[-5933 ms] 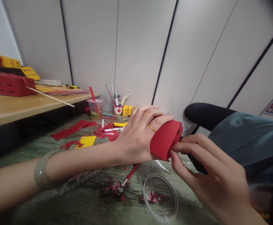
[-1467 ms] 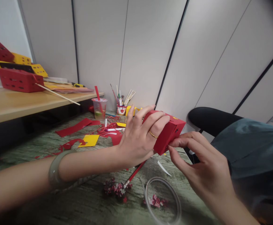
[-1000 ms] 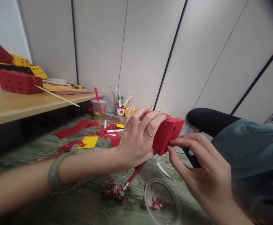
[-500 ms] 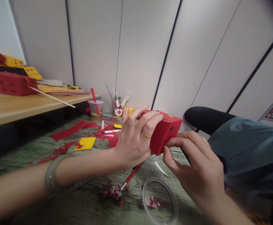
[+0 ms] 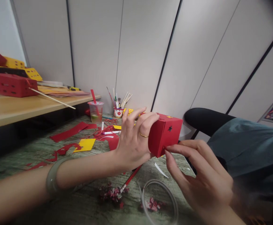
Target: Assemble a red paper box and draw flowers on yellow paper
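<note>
The red paper box [image 5: 162,136] is held in the air above the green wood-grain table [image 5: 89,209], near its right edge, with one star-shaped cutout on the end face. The left hand [image 5: 135,137] is clamped around the box from the left, fingers spread over its near side. The right hand [image 5: 204,178] has thumb and forefinger drawn together at the lower edge of that face, touching it, with the other fingers curled. The two hands are apart, with the box's end between them.

Below the box, a white paper strip [image 5: 161,170] and a red pencil [image 5: 132,176] lie on the table; closer in is a ring-shaped roll of tape [image 5: 176,203]. Above the box, open room reaches up to the pale wall panels [image 5: 138,56]. To the right, past the table's edge, is a black chair [image 5: 204,117] draped with blue-grey cloth [image 5: 246,143]. To the left, the wooden desk [image 5: 10,109] stands higher, and a thin stick [image 5: 52,98] juts past its front edge.

The left thumb and the box's far side are hidden. Whether the right fingertips pinch anything cannot be told. The roll of tape is blurred near the bottom.
</note>
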